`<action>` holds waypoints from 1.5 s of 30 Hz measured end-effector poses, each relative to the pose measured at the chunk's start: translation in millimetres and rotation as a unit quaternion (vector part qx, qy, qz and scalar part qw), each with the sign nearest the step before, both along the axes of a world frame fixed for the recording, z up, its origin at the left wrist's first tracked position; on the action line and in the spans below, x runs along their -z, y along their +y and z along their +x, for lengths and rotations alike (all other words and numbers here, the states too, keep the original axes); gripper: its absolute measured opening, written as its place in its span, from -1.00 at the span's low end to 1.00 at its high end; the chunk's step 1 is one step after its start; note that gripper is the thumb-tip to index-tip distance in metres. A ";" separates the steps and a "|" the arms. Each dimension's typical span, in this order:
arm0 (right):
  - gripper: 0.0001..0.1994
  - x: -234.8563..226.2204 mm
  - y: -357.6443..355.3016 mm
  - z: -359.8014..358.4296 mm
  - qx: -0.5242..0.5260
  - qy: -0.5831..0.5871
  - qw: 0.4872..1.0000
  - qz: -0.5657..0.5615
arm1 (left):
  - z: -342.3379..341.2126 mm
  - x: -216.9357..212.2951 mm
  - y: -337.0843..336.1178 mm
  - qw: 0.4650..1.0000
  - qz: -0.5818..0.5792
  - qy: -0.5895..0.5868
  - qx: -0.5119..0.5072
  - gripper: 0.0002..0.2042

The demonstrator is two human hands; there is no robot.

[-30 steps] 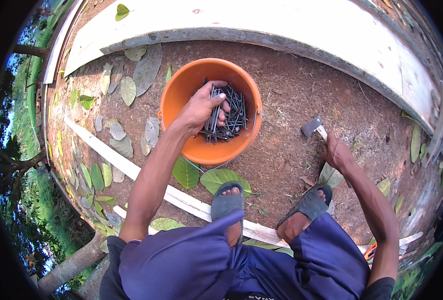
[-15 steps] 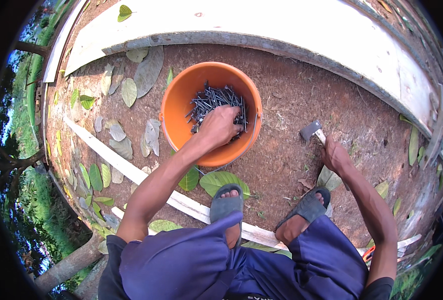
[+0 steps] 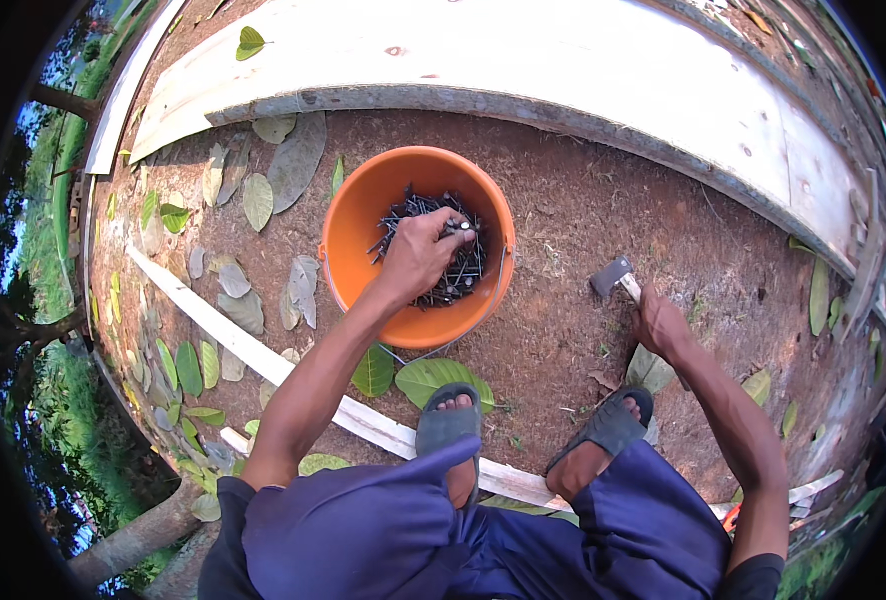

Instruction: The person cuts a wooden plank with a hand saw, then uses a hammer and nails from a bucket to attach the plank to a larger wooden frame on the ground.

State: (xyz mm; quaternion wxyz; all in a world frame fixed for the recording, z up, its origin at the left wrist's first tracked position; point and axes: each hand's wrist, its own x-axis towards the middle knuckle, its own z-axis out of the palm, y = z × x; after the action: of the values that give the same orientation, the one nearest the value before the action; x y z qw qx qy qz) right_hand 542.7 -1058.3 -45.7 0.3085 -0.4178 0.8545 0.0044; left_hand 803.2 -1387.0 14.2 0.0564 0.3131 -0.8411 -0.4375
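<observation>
On bare dirt ground (image 3: 583, 210), the left hand (image 3: 418, 255) pinches nails (image 3: 441, 262) inside an orange bucket (image 3: 363, 235), while the right hand (image 3: 660, 322) clasps a hammer (image 3: 615, 277) resting head-down, ready nearby.

The right hand (image 3: 660, 322) hides the hammer (image 3: 613, 277) handle; the nails (image 3: 441, 262) lie partly under the left hand (image 3: 418, 255).

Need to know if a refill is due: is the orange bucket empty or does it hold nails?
It holds nails: a dark pile of nails covers the orange bucket bottom, beneath the left hand.
</observation>
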 end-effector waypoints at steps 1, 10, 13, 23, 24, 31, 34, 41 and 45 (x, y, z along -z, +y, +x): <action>-0.74 1.8 1.2 -0.6 -0.002 0.002 1.000 -0.001 | 0.5 0.2 -4.8 0.998 0.058 0.005 -0.037 -0.86; -0.69 11.4 7.0 -4.0 -0.032 0.010 0.999 -0.014 | 10.6 -6.0 -24.2 0.909 0.382 0.057 -0.155 -0.84; -0.72 3.4 -4.7 2.6 0.010 0.000 0.999 0.034 | 16.2 -7.0 -22.8 0.890 0.426 0.054 -0.157 -0.81; -0.72 1.8 -1.9 0.6 0.000 0.007 1.000 0.023 | 13.2 -8.4 -19.2 0.844 0.491 0.110 -0.187 -0.76; -0.72 0.2 -2.3 1.1 -0.001 0.006 1.000 0.019 | 13.9 -9.9 -21.0 0.873 0.450 0.080 -0.171 -0.75; -0.74 -2.5 -2.7 1.7 -0.006 0.000 1.000 0.003 | 16.6 -21.8 -24.3 0.973 0.075 -0.174 0.134 -0.72; -0.74 5.1 3.1 -2.0 -0.013 0.001 1.000 -0.012 | 19.9 -16.4 -22.3 0.941 0.014 -0.224 0.254 -0.64; -0.73 0.8 -1.8 1.2 -0.004 0.002 1.000 0.003 | 28.2 -11.1 -3.3 0.921 -0.143 -0.223 0.285 -0.72; -0.73 1.3 -0.7 0.5 0.000 -0.001 1.000 0.009 | 30.5 -10.1 -0.3 0.936 -0.128 -0.173 0.278 -0.76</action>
State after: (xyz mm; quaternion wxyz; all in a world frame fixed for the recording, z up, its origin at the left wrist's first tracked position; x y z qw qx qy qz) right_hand 543.2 -1059.0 -47.0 0.3131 -0.4153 0.8540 0.0120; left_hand 833.7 -1387.3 24.3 -0.1740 0.1280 -0.9401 -0.2637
